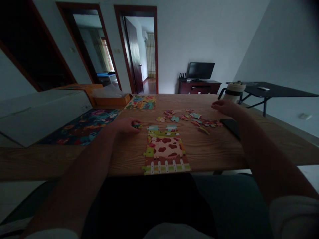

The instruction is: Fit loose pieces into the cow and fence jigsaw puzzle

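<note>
My left hand [127, 126] has its fingers closed on a small puzzle piece [137, 126], just left of the partly joined puzzle [166, 149]. That puzzle shows a brown-spotted cow above a white fence. Two light-blue pieces stick out at its top edge, with a gap between them. My right hand [225, 107] is over the right side of the table, in front of a mug [234, 91]; its fingers are drawn together, and whatever they may hold is hidden. Loose puzzle pieces [210, 123] lie in a scattered heap between my hands, beyond the cow puzzle.
A dark phone-like slab [230, 127] lies under my right forearm. On the left are a white box [45, 113], a dark patterned puzzle sheet [82, 127] and an orange box [109, 99] with clear plastic. A colourful sheet [142, 102] lies at the table's far edge.
</note>
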A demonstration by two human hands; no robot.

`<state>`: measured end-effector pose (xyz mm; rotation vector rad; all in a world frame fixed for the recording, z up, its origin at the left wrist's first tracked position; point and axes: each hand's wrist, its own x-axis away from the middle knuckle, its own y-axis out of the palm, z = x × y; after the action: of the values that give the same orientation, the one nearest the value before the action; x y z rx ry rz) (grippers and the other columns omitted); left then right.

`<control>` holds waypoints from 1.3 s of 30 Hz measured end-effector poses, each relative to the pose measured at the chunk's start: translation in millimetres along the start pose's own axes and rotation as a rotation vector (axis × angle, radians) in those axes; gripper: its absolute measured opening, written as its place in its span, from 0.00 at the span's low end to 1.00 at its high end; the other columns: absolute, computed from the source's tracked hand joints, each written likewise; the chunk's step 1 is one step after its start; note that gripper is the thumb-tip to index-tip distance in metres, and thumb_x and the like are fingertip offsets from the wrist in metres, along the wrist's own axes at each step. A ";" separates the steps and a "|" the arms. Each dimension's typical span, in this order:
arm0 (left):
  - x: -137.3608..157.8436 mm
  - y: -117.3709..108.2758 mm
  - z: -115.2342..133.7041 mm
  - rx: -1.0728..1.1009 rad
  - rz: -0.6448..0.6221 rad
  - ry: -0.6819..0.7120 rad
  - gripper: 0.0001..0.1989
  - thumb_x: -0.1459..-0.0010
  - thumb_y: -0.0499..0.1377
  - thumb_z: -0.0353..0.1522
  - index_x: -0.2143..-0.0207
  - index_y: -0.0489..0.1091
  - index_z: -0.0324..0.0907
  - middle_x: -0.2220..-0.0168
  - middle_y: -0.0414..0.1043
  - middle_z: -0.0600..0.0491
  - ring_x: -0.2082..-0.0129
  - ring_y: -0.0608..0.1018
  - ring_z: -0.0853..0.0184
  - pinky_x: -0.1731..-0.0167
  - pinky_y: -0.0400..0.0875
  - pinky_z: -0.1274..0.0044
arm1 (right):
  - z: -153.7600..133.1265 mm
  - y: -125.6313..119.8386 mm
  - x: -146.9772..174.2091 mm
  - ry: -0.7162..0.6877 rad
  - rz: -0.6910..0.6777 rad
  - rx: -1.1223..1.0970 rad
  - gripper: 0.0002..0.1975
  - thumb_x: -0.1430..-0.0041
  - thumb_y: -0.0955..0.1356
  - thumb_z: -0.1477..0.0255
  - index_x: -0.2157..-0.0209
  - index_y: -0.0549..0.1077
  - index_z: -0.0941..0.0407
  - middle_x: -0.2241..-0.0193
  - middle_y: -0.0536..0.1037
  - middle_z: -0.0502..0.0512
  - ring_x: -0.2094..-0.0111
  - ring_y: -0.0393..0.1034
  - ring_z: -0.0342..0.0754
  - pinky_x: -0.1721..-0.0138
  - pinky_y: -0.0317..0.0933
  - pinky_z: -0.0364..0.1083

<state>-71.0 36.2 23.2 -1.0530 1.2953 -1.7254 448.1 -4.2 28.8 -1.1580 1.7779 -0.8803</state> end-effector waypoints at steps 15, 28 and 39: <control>17.5 28.9 89.1 -0.019 -0.095 0.490 0.40 0.46 0.62 0.56 0.33 0.61 0.56 0.27 0.48 0.52 0.29 0.55 0.54 0.32 0.49 0.64 | 15.8 21.6 34.0 -0.161 -0.382 -0.037 0.20 0.49 0.75 0.65 0.53 0.81 0.51 0.53 0.82 0.57 0.55 0.77 0.56 0.50 0.68 0.52; 0.8 39.2 88.4 -0.019 -0.079 0.467 0.42 0.42 0.56 0.59 0.30 0.53 0.58 0.26 0.42 0.51 0.28 0.50 0.53 0.33 0.46 0.61 | 19.8 38.7 24.8 -0.176 -0.241 -0.006 0.21 0.48 0.74 0.63 0.52 0.79 0.52 0.60 0.83 0.58 0.62 0.78 0.54 0.58 0.70 0.51; 4.2 26.0 70.4 0.064 0.062 0.385 0.33 0.36 0.53 0.53 0.34 0.61 0.51 0.30 0.55 0.51 0.33 0.63 0.57 0.34 0.53 0.66 | 10.3 36.4 28.6 -0.072 -0.114 0.125 0.26 0.44 0.72 0.53 0.51 0.77 0.56 0.58 0.82 0.62 0.62 0.77 0.57 0.60 0.68 0.51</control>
<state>-6.6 -0.1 10.0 -0.6552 1.4755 -1.9719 437.3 -20.1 -14.6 -1.2042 1.5887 -0.9896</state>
